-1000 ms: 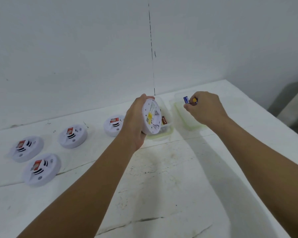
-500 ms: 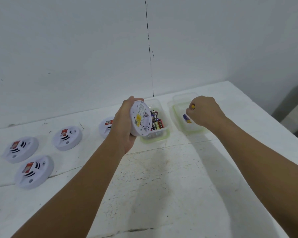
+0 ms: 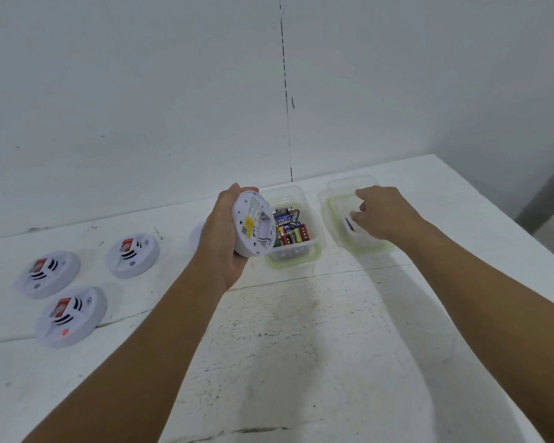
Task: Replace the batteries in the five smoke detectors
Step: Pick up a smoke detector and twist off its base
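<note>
My left hand [image 3: 224,238] grips a white smoke detector [image 3: 253,223], tilted with its back and open battery bay toward me. My right hand [image 3: 387,212] hovers over the right clear container [image 3: 370,247] with fingers loosely spread, holding nothing. A blue and yellow battery [image 3: 349,223] lies in that container just under the fingertips. Three more detectors lie face up on the left of the table [image 3: 48,273] [image 3: 131,254] [image 3: 71,316]. A fourth detector [image 3: 195,233] peeks out behind my left hand.
A clear container [image 3: 290,262] with several batteries stands just right of the held detector. The white table [image 3: 301,346] has a cracked, stained top, and its right edge [image 3: 509,219] drops off. A white wall runs along the back.
My right hand lowered over the right container and let go of the blue and yellow battery, which now lies inside. The left hand turned the detector's back more toward me.
</note>
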